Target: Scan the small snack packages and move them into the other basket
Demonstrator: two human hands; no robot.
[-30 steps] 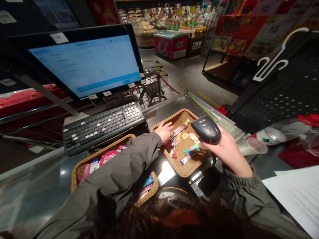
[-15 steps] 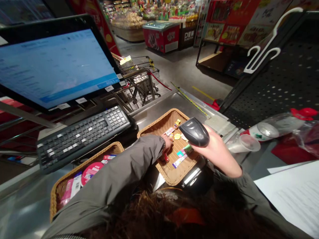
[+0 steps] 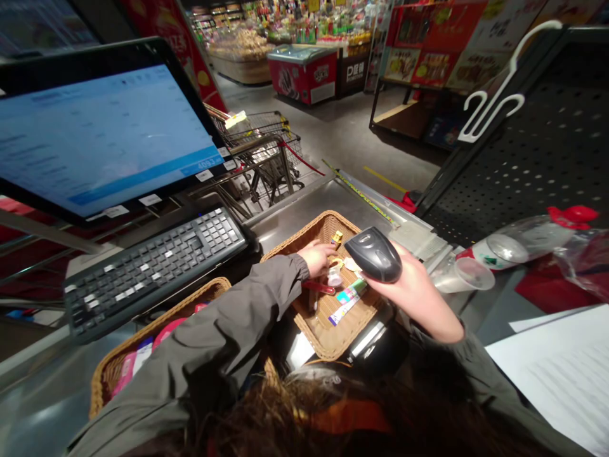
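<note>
A wicker basket (image 3: 328, 346) lies on the metal counter, with small goods in it. My left hand (image 3: 318, 257) reaches over its left rim, fingers stretched out near a small yellow-topped item (image 3: 337, 238) and holding nothing that I can see. Just below that hand are a small whitish item (image 3: 334, 277) and a red stick-like item (image 3: 320, 287). A white, teal and green tube-like packet (image 3: 348, 299) rests toward the basket's right side. My right hand (image 3: 413, 285) is wrapped round a black barcode scanner (image 3: 373, 254), held above the basket's right edge.
Left of the basket stand a black keyboard (image 3: 157, 270) and a monitor (image 3: 114, 139). A second wicker basket (image 3: 98, 387) with pink packets is partly hidden by my left sleeve. Plastic cups (image 3: 469, 274) and printed paper (image 3: 556, 362) are on the right. Shopping carts (image 3: 269, 152) stand beyond.
My left hand has moved up and slightly left within the basket, and its fingers are stretched out. The red and whitish items now show below it. The scanner has barely moved.
</note>
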